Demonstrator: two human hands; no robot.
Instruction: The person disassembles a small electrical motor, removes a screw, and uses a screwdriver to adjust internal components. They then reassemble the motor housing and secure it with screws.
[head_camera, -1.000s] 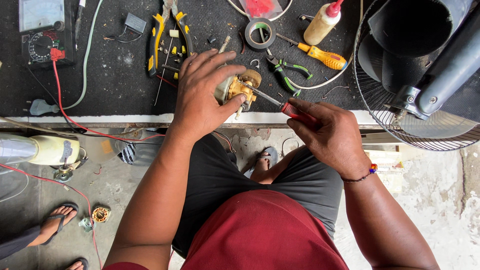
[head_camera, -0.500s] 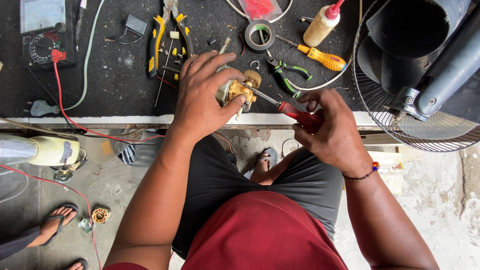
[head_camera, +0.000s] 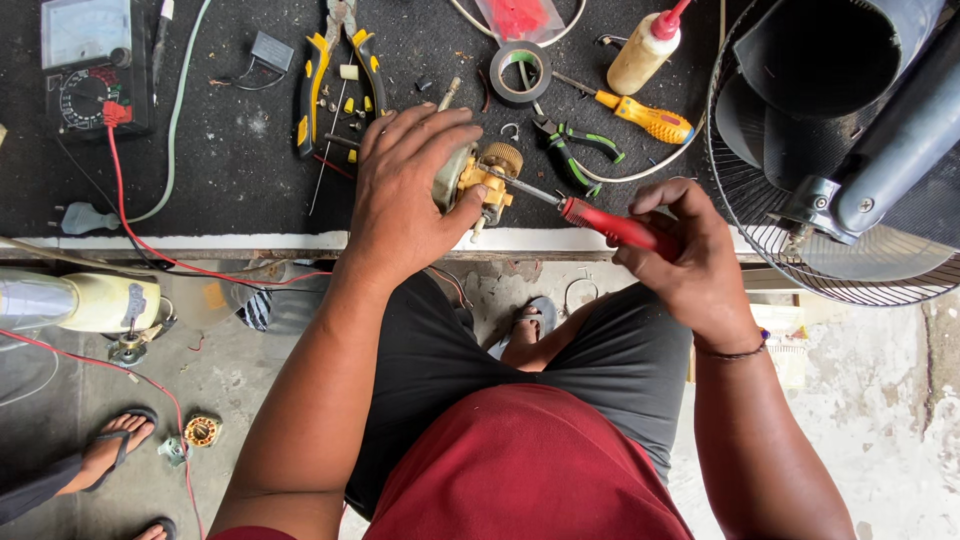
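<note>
A person sits at the edge of a black-topped workbench (head_camera: 230, 170), seen from above, working on a small fan motor (head_camera: 478, 178). The left hand (head_camera: 405, 190) lies over the motor from the side, fingers curled around its metal housing and the thumb pressed beneath, clamped firmly on it; the yellow gear part and brass-coloured worm stick out just past the fingertips. The right hand (head_camera: 690, 255) is closed around the red handle of a screwdriver (head_camera: 590, 215), whose thin shaft reaches across to touch the motor beside the left thumb. A dark bracelet (head_camera: 735, 350) circles the right wrist.

Just beyond the left hand lie yellow-handled pliers (head_camera: 330, 85) and small loose parts. Beyond the screwdriver tip sit a roll of black tape (head_camera: 522, 72), green-handled cutters (head_camera: 570, 150), an orange-handled screwdriver (head_camera: 640, 115) and a squeeze bottle with a red nozzle (head_camera: 645, 50). Well out past the left hand stands an analogue multimeter (head_camera: 85, 65) with a red lead (head_camera: 130, 220) trailing off the bench. Close on the outer side of the right hand looms a fan's wire guard (head_camera: 760, 220). Below the bench, a sandalled foot (head_camera: 115, 445) of another person shows on the floor
</note>
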